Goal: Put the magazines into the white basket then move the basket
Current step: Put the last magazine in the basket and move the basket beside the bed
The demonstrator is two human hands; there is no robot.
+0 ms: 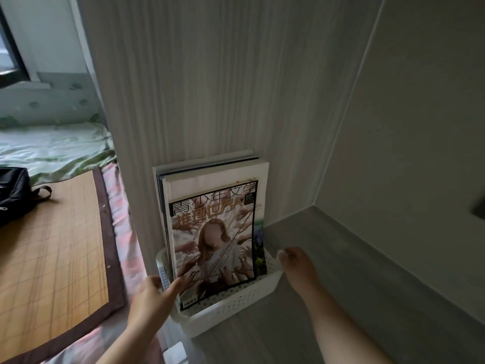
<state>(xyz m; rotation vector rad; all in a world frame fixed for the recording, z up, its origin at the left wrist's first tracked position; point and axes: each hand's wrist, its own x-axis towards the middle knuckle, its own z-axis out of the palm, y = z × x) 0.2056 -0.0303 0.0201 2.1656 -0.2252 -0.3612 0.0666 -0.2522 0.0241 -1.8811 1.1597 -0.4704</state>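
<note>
A white perforated basket (231,303) stands on a grey shelf surface, pushed against a pale striped wall. Several magazines (214,232) stand upright inside it, leaning back on the wall; the front cover shows a figure and large Chinese lettering. My left hand (152,298) grips the basket's left end, with a finger lying against the front cover. My right hand (296,266) holds the basket's right end, its fingertips curled over the rim.
The grey shelf (367,271) runs right into a corner of pale walls. To the left lies a bed with a bamboo mat (49,245), a black bag (13,195) and green bedding (52,145).
</note>
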